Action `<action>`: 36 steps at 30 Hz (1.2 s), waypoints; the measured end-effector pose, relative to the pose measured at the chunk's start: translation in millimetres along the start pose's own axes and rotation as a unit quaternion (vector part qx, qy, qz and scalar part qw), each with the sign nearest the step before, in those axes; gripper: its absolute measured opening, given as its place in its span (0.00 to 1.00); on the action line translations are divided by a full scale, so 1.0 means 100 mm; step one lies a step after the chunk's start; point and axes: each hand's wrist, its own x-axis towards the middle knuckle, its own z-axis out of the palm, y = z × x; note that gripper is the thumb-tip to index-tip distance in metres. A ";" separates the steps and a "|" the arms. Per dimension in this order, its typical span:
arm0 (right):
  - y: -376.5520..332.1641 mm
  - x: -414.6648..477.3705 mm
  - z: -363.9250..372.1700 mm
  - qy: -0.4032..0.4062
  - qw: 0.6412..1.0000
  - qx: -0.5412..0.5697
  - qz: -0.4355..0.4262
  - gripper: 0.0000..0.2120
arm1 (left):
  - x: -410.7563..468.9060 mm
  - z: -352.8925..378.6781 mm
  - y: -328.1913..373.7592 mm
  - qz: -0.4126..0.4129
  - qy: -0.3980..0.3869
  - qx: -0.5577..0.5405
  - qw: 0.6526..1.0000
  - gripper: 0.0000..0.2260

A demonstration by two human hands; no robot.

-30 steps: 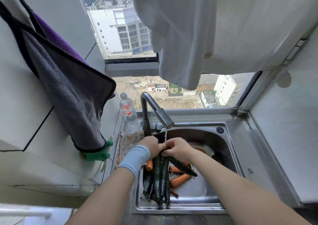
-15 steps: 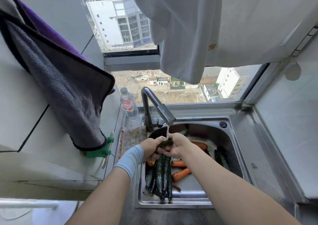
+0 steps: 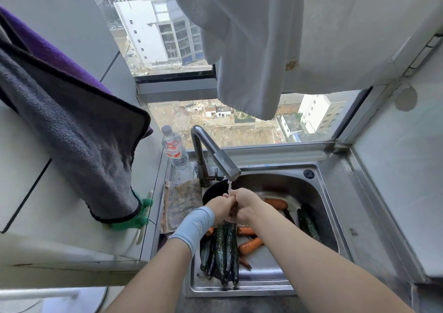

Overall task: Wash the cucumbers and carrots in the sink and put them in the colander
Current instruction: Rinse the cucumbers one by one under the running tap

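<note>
Both hands meet under the running faucet over the steel sink. My left hand, with a pale blue wrist sleeve, and my right hand both grip one dark cucumber, which is mostly hidden between them. Several dark green cucumbers lie bundled in the sink at the near left. Orange carrots lie beside them, another carrot further back. More cucumbers rest at the sink's right. A dark round colander shows behind my left hand.
A plastic water bottle stands left of the faucet. A cloth lies on the sink's left ledge. A grey and purple towel hangs at the left over a green glove. A white cloth hangs above the window.
The cucumber's long end no longer sticks out to the right; both hands have closed round it and come together under the water stream. The view has tilted slightly.
</note>
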 end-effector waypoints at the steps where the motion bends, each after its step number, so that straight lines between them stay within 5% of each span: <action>1: 0.01 -0.01 0.00 0.000 1.000 0.002 0.006 0.13 | 0.01 0.01 0.01 -0.034 -0.009 -0.070 0.997 0.17; 5: 0.06 0.02 0.00 0.008 0.998 -0.056 -0.004 0.16 | 0.01 -0.01 0.00 -0.113 -0.081 -0.243 0.960 0.16; 9: 0.04 -0.02 -0.01 0.008 0.993 -0.118 -0.010 0.20 | 0.00 -0.06 -0.04 -0.083 -0.088 -0.209 0.970 0.19; 16: 0.02 0.07 -0.09 -0.005 1.000 0.012 0.005 0.29 | -0.17 -0.24 -0.10 -0.075 -0.191 -0.249 0.947 0.12; 21: 0.17 0.07 0.03 0.027 0.997 -0.068 0.003 0.25 | -0.13 -0.19 -0.07 -0.079 -0.114 -0.187 0.973 0.07; 28: 0.04 -0.14 0.04 -0.011 0.999 -0.021 -0.024 0.12 | -0.05 -0.08 -0.02 -0.015 0.008 -0.067 0.998 0.17; 36: -0.02 -0.05 0.09 0.031 0.994 0.081 -0.063 0.15 | -0.04 -0.09 -0.09 -0.056 -0.007 -0.095 0.994 0.24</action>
